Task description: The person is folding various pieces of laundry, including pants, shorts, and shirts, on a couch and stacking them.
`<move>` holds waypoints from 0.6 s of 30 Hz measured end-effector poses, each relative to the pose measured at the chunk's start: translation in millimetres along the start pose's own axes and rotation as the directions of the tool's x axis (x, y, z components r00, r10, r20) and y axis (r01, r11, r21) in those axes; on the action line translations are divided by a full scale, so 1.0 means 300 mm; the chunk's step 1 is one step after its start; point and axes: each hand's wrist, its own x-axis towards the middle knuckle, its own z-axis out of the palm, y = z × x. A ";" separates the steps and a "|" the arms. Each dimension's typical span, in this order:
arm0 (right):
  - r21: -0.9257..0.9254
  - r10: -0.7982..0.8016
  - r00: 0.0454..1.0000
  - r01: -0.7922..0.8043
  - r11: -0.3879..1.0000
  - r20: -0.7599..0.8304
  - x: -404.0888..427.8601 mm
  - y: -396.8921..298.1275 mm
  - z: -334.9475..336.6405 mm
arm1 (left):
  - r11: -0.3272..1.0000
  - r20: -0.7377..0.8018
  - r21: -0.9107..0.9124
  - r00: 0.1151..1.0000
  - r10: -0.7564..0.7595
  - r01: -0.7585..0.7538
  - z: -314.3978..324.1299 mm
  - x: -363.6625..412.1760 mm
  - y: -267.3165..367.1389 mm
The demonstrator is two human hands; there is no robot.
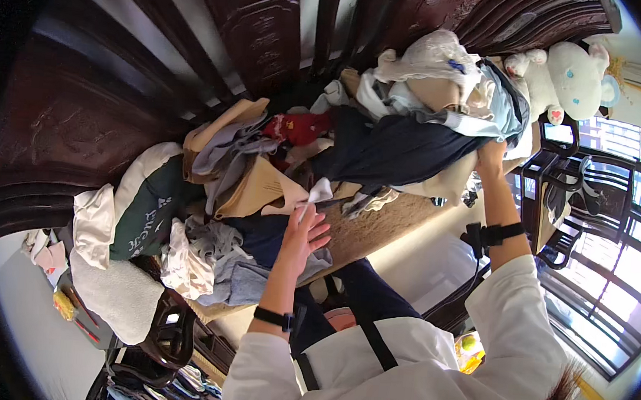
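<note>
My left hand [302, 238] is at the near side of the clothes pile, its fingers spread, with a small white cloth piece [320, 191] at its fingertips; whether it grips this piece I cannot tell. My right hand [492, 156] reaches to the right end of the pile, partly covered by light blue and white garments [465, 122], so its grip does not show. A dark navy garment [402, 147] lies between the hands. Tan pieces of fabric [257, 187], a red garment [303, 127] and grey clothes [242, 278] lie to the left.
The pile lies on a long dark carved wooden bench with a brown seat cover [374, 226]. A white plush toy [574, 78] sits at its right end. A dark green cushion [144, 215] and a white fleecy cloth [113, 291] are at the left. Wooden chairs [606, 186] stand by the windows.
</note>
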 end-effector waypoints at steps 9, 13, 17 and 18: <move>0.190 0.299 0.798 -0.452 0.871 0.524 -0.291 -0.172 -0.011 | 0.788 0.056 -0.612 0.990 0.133 -0.071 0.324 0.197 0.089; 0.035 0.215 0.865 -0.258 0.965 0.454 -0.266 -0.192 -0.066 | 0.752 0.043 -0.659 0.997 0.063 -0.019 0.287 0.069 0.219; -0.055 0.085 0.879 -0.067 0.996 0.470 -0.303 -0.215 -0.026 | 0.829 -0.166 -0.555 0.986 -0.026 -0.072 0.289 -0.212 0.305; -0.093 0.033 0.880 0.013 0.996 0.473 -0.345 -0.245 0.017 | 0.819 -0.203 -0.545 0.976 0.082 -0.182 0.265 -0.275 0.302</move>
